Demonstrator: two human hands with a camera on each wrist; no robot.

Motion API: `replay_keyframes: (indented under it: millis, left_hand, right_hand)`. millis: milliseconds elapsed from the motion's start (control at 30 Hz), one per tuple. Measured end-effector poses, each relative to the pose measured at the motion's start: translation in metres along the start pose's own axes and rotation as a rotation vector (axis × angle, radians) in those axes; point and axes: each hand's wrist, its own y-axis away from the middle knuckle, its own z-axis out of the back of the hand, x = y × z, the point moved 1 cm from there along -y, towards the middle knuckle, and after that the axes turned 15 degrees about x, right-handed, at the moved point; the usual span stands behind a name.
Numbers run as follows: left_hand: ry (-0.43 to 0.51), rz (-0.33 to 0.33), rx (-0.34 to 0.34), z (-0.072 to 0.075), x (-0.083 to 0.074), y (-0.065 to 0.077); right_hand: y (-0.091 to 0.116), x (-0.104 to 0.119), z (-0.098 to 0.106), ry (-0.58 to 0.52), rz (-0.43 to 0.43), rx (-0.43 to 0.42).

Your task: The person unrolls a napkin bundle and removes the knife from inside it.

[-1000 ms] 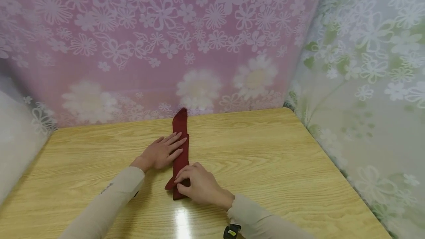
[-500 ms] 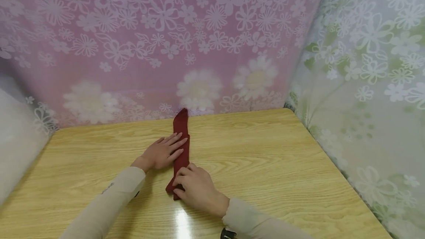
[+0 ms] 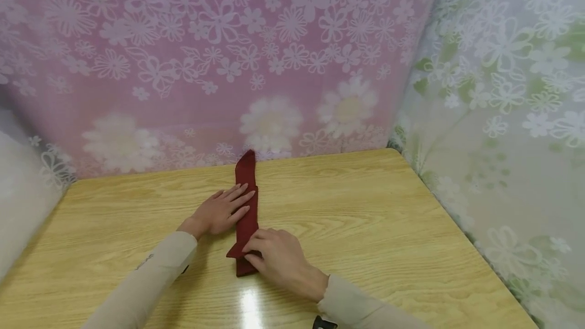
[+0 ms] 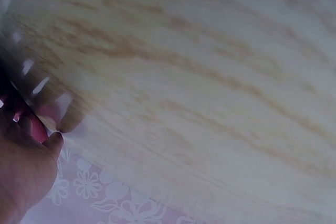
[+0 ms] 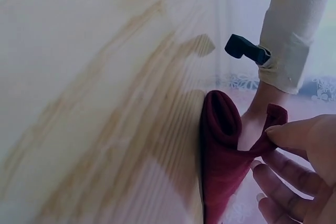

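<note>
Right hand (image 3: 282, 259) pinches maroon cloth (image 3: 247, 222); left hand (image 3: 220, 212) rests straight fingers on it; cloth reaches wood-grain table's (image 3: 365, 217) far edge, broad room either side.

Wood-grain table (image 3: 365, 217), pink floral backdrop (image 3: 292, 80) behind, pale floral backdrop (image 3: 493, 166) at right

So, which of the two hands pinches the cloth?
The right hand: it pinches a raised flap of the cloth, while the left hand rests open on the cloth.
</note>
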Motion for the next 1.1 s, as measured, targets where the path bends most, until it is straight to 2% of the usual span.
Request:
replay_keyframes:
  millis: [233, 633, 900, 1100]
  left_hand:
    - [-0.015, -0.010, -0.013, 0.000, 0.001, -0.001]
    - [0.006, -0.008, 0.002, 0.004, -0.003, 0.001]
    - [0.000, -0.001, -0.009, -0.004, 0.001, -0.002]
    - [0.016, -0.013, -0.016, 0.001, -0.003, 0.000]
  right_hand:
    - [0.007, -0.005, 0.008, 0.013, -0.047, -0.029]
    - [0.018, -0.018, 0.015, -0.191, -0.135, -0.002]
    - [0.025, -0.027, 0.017, -0.215, -0.149, -0.033]
    - [0.030, -0.035, 0.015, -0.217, -0.188, -0.042]
